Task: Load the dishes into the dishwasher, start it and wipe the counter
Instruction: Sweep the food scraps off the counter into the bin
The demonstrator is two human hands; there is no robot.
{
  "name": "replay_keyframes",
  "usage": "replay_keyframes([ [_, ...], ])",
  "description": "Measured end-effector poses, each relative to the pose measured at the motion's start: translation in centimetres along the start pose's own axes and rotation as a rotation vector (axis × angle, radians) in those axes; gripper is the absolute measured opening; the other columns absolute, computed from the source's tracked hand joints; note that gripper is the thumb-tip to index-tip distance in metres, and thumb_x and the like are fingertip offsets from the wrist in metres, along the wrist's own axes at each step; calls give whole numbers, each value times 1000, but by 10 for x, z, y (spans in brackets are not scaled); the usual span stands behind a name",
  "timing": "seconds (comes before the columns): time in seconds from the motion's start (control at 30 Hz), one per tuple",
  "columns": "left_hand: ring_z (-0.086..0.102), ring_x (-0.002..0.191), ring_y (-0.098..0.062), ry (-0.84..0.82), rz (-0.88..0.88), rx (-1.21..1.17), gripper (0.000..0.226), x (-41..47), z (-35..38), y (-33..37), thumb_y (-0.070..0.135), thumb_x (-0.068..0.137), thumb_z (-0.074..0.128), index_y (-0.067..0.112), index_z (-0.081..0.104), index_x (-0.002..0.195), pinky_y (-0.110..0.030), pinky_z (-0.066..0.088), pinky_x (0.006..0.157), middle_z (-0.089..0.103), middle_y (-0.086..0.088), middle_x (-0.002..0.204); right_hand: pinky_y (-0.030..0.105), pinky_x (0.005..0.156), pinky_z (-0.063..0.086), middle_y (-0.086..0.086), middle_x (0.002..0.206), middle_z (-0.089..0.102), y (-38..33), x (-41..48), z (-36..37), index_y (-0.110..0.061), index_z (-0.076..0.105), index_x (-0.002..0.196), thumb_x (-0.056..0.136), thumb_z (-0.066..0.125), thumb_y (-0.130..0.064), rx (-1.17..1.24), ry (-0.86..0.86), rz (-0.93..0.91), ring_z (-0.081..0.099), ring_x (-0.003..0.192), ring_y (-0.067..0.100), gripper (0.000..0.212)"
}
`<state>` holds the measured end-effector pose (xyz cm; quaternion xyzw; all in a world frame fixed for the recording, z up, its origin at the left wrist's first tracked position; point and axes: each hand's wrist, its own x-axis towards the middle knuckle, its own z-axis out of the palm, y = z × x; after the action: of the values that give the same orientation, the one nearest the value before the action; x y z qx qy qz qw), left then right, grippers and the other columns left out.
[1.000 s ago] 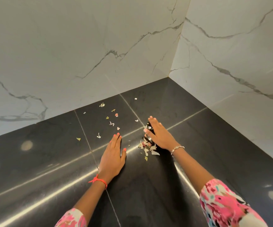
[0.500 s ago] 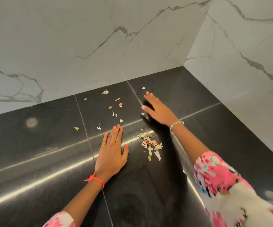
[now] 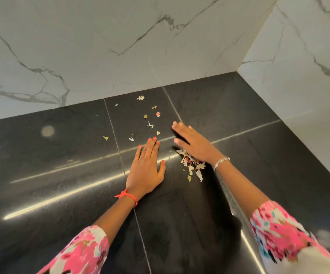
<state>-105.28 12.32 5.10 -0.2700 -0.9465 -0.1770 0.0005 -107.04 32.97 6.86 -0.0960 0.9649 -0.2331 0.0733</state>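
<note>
Left hand [image 3: 146,167]: palm down and flat on the counter [image 3: 61,175], fingers straight and together, grasping nothing; red thread [image 3: 127,195] at the wrist. Right hand [image 3: 193,143]: fingers extended, somewhat blurred, little-finger edge toward the surface, holding nothing, set against the far side of a heap of scraps [image 3: 191,164]; metal bracelet [image 3: 221,161] at the wrist. Heap of scraps: pale, green and reddish peelings bunched between the two hands, nearer the right. Loose scraps [image 3: 150,125]: about a dozen single bits strewn beyond the left fingertips toward the marble wall [image 3: 120,46], one green piece lying apart to the left. Counter: dark polished slabs with pale seams, running into a corner of the wall on the right. Floral sleeves [image 3: 278,230]: at the lower edge of view.

Progress, as judged: the counter step is under way by bare hand, with part of the litter collected and the strewn bits not yet gathered; the heap has not been lifted off. No cloth or sponge is in view, so a proper wipe appears outstanding. Dishes and dishwasher: not in view; whether they are loaded or started cannot be told.
</note>
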Motion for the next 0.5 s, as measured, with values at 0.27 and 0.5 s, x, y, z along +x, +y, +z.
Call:
replay_keyframes([
  [0.27, 9, 145, -16, -18, -10, -41, 66, -1, -2, 1, 40, 87, 23, 8, 24, 144, -33, 1, 118, 17, -5, 155, 31, 115, 26, -9, 148, 36, -31, -88, 7, -21, 42, 139, 100, 36, -33, 473, 287, 280, 29, 137, 2, 42],
  [0.5, 5, 145, -15, -18, -14, -103, 59, 0, -4, 0, 33, 95, 36, 7, 21, 146, -33, 0, 119, 13, -5, 156, 27, 117, -4, 3, 158, 1, -67, -81, 57, -10, 4, 149, 85, 4, -70, -29, 219, 433, -3, 145, 13, 88],
])
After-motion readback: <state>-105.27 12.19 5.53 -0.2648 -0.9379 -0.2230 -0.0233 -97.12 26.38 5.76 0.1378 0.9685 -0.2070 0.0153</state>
